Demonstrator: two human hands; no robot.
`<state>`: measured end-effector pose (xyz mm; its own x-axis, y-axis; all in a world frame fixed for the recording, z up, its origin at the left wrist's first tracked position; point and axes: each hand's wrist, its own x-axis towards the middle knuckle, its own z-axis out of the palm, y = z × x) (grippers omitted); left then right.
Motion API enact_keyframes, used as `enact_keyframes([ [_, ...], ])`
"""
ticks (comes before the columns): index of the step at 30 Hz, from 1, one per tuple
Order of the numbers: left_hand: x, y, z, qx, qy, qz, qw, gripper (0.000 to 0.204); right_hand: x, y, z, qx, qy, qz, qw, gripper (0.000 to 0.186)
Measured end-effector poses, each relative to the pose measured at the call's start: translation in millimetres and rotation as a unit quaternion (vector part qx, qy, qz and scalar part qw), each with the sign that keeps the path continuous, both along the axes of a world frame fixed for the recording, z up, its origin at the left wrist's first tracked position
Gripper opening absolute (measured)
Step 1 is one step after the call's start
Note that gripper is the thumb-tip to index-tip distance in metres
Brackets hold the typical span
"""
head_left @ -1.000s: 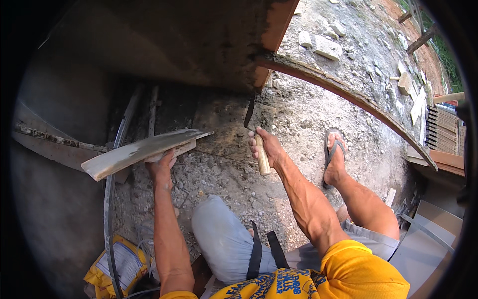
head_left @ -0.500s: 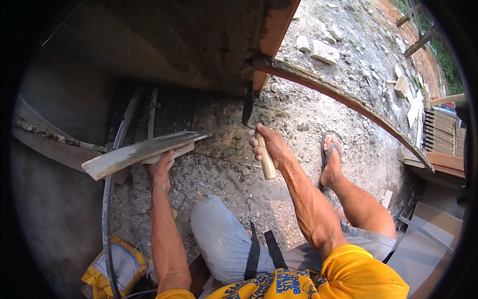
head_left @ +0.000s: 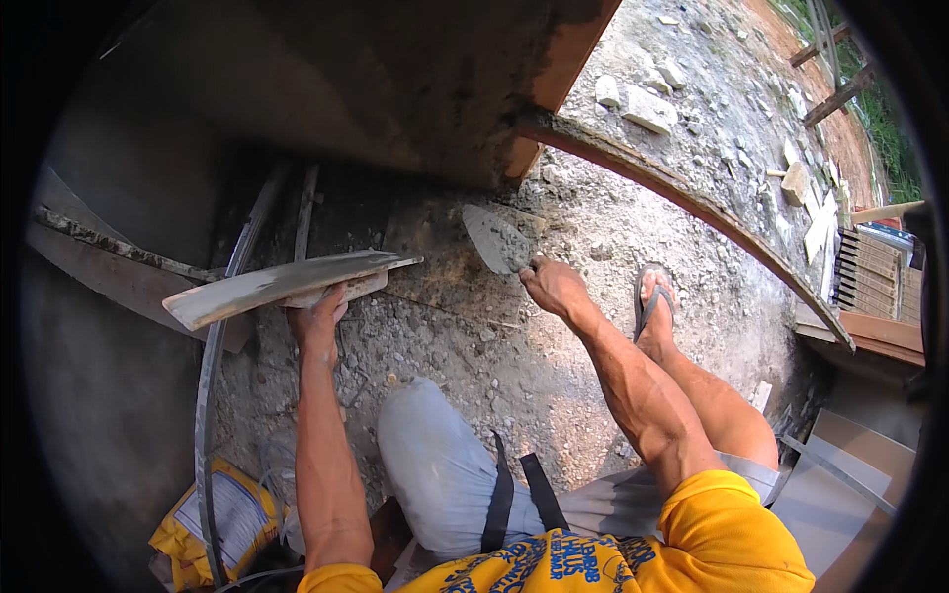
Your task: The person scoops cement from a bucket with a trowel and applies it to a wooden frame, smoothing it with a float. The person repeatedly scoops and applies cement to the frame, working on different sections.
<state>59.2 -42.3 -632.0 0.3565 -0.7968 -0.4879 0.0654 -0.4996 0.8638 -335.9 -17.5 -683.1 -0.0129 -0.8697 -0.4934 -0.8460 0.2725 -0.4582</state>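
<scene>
My left hand [head_left: 318,321] grips a plasterer's hawk [head_left: 292,285] from beneath, a flat board smeared with grey, held nearly level and seen almost edge-on. To its right, my right hand [head_left: 556,287] is closed round the handle of a trowel [head_left: 497,240]. The trowel's broad pointed blade is turned face-up to view, with grey mortar smears on it; the fist hides the handle. The blade hangs over the rubble-strewn ground, just below the lower edge of a dark, damp-patched wall [head_left: 366,89].
A mortar-crusted timber strip [head_left: 682,183] runs from the wall's corner to the right. A long metal straightedge [head_left: 210,395] stands left, near a yellow bag [head_left: 225,519]. Broken blocks [head_left: 649,109] lie on the gravel beyond; boards [head_left: 840,474] lean at right.
My right hand has rolled over, so the trowel's blade now shows its flat face instead of its edge, and the handle is hidden. The hawk has barely moved.
</scene>
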Motion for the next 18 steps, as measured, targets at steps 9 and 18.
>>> enact_keyframes([
  [9,3.5,4.6,-9.0,-0.014,0.013,0.016,1.000,0.069,-45.3,-37.0,24.1,-0.001,0.110,0.070,0.991,0.044],
  [18,3.4,10.5,-8.4,-0.010,0.022,0.023,0.999,0.069,-92.4,-19.3,140.3,0.019,0.102,0.291,0.951,0.031],
])
